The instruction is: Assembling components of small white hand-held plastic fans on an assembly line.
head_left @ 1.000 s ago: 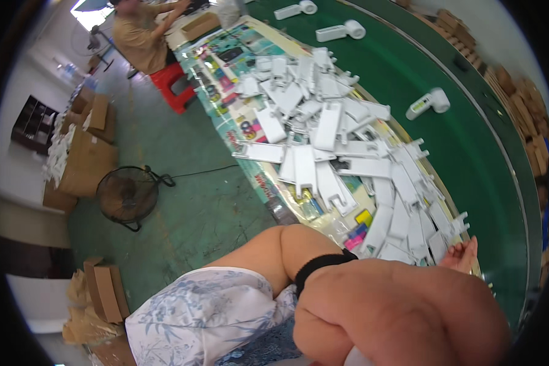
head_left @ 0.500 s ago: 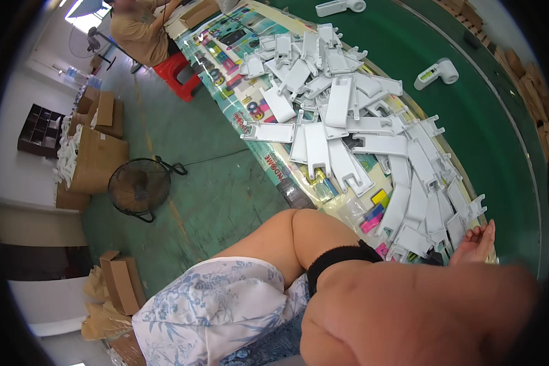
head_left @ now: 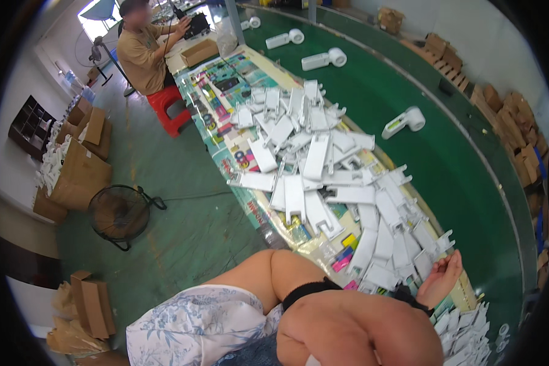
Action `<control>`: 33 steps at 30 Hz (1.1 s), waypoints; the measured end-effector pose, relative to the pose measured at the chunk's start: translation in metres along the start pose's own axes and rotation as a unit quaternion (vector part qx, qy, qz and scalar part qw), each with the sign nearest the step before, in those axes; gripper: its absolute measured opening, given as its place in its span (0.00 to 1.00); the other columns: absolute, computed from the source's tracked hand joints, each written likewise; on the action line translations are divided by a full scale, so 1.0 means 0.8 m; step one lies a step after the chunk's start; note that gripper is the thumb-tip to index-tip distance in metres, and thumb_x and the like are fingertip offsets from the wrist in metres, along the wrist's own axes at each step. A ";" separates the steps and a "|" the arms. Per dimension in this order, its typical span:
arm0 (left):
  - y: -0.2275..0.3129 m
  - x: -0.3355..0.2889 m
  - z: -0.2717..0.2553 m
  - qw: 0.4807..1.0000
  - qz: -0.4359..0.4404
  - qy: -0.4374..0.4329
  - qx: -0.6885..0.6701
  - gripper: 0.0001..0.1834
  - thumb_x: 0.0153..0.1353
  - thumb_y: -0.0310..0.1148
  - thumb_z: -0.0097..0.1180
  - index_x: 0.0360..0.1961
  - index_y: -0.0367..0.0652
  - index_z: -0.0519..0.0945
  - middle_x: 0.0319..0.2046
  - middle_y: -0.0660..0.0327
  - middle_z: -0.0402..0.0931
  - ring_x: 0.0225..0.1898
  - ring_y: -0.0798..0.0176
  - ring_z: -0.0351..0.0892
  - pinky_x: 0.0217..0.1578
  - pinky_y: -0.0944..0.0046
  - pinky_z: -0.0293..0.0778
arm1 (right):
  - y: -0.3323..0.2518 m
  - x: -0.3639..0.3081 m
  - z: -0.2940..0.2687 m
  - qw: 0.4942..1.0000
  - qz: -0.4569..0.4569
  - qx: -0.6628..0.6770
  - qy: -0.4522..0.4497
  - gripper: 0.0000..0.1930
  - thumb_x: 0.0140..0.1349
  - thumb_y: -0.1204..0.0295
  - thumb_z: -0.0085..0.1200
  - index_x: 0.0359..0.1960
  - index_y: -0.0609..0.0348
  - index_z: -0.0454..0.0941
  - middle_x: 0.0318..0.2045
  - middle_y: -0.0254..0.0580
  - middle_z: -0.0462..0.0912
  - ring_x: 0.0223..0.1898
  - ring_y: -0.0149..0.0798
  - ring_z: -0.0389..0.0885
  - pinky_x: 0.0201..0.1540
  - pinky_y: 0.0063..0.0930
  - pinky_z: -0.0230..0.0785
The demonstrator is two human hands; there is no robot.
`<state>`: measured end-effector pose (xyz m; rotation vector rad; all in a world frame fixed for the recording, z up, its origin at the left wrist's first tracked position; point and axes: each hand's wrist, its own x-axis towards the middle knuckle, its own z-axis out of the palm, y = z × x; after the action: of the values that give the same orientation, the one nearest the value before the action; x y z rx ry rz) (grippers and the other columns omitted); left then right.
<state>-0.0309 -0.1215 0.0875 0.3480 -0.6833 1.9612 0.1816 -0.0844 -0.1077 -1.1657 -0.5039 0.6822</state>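
Note:
My left hand is at the table's right edge, palm up with loosely curled fingers and nothing in it. A black sleeve lies on that forearm. Its fingertips are close to the end of a heap of white plastic housings, long and flat with notched ends. Very near the camera, a large patch of bare skin fills the lower middle. It seems to be my right hand or arm; its fingers cannot be made out, and it covers part of the left forearm.
A second pile of small white plastic parts lies at lower right. Along the green conveyor belt sit several white devices with round heads. A person sits on a red stool at the far end. A floor fan and cartons stand left.
The view has shifted, so the table and heap appear lower and further left. More of the belt and the second pile now show. The near patch of skin has moved left and down.

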 end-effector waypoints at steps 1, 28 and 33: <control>0.002 0.003 -0.003 0.999 0.002 -0.033 -0.004 0.03 0.52 0.24 0.56 0.23 0.41 0.78 0.29 0.54 0.74 0.34 0.59 0.74 0.36 0.68 0.73 | 0.000 -0.004 0.003 1.000 0.003 0.004 0.001 0.16 0.62 0.66 0.47 0.49 0.60 0.68 0.29 0.27 0.68 0.28 0.21 0.64 0.31 0.15 0.59; 0.071 0.039 -0.052 0.921 -0.216 -0.321 -0.050 0.10 0.57 0.31 0.50 0.30 0.35 0.78 0.34 0.48 0.74 0.38 0.44 0.74 0.39 0.51 0.74 | -0.001 -0.011 0.003 1.000 -0.017 -0.004 -0.019 0.11 0.63 0.66 0.45 0.44 0.56 0.70 0.26 0.23 0.66 0.25 0.18 0.62 0.26 0.11 0.56; 0.064 0.038 -0.036 0.925 -0.332 -0.159 -0.099 0.12 0.60 0.33 0.47 0.32 0.36 0.78 0.34 0.50 0.74 0.37 0.50 0.74 0.40 0.57 0.71 | -0.007 -0.006 0.006 1.000 -0.022 -0.002 -0.012 0.13 0.61 0.65 0.48 0.44 0.56 0.70 0.26 0.22 0.67 0.25 0.17 0.63 0.26 0.10 0.56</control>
<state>-0.0890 -0.1002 0.0638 0.6822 -0.8299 1.1899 0.1763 -0.0857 -0.1012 -1.1486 -0.5494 0.6586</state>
